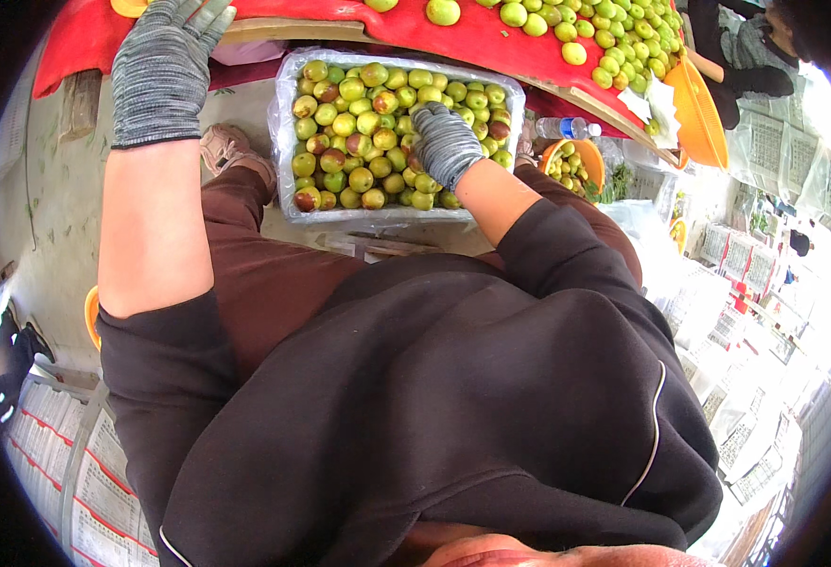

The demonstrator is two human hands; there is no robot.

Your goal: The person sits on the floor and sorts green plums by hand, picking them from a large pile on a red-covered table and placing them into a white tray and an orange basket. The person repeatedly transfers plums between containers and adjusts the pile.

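My right hand (448, 145), in a striped grey knit glove, rests on the jujubes (359, 142) in a plastic-lined crate (284, 177) between my legs. Its fingers curl down among the fruit, so what they grip is hidden. The jujubes are green to yellow, some with brown patches. My left hand (164, 71), in a matching glove, reaches over the edge of a red-covered table (302, 10). Its fingers are stretched out and partly cut off by the top of the view; the palm side is hidden. Close beside it is the rim of an orange container (129, 7).
Loose jujubes (625, 35) cover the table's right part, by a tilted orange basket (699, 106). Below lie a water bottle (568, 128) and an orange bucket (596, 159) of jujubes. Printed cartons (103, 489) stand at lower left. Another person (756, 53) is at upper right.
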